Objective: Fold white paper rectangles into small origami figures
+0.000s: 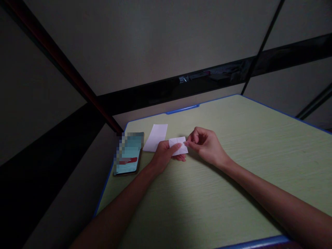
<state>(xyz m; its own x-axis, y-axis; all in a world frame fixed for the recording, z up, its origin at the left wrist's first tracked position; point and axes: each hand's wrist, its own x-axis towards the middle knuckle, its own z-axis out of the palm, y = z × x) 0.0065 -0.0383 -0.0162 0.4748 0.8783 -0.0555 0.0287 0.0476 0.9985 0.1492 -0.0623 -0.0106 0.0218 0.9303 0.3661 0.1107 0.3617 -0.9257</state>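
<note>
A small folded white paper [183, 149] with crease lines is held a little above the table. My left hand [165, 154] grips it from the left, thumb on top and fingers beneath. At its right edge, my right hand [206, 143] is closed in a pinch, thumb and forefinger on the paper's edge, the other fingers curled. Just behind my left hand lies a white sheet of paper [156, 135] on the table.
A phone [129, 152] with a lit, partly blurred screen lies at the table's left edge. The pale table [246, 138] has a blue rim and a blue handle-like strip [183, 109] at the back. Dark-striped panels [166, 45] stand close behind it.
</note>
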